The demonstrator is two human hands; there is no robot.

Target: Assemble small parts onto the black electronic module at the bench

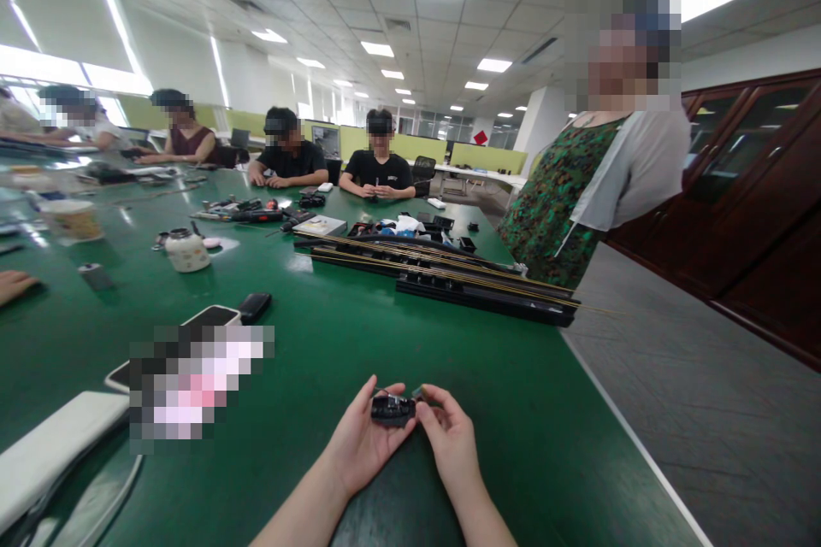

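Observation:
My left hand point(367, 436), palm up with curled fingers, holds a small black plastic housing point(393, 412) above the near part of the green table. The housing looks hollow on its upper side, with shiny parts inside that are too small to name. At its right end, my right hand point(447, 427) pinches thumb and forefinger together. A bit of something small and grey shows by those fingertips, but I cannot make out what it is or whether it is joined to the housing.
Long black strips with thin brass-coloured rods point(442, 261) lie across the green table point(308, 359). To the left are a phone with a white edge point(215, 318), a black case point(255, 306), a white box point(57, 453) and a jar point(186, 250). Several people sit opposite; one person point(564, 179) stands at the right.

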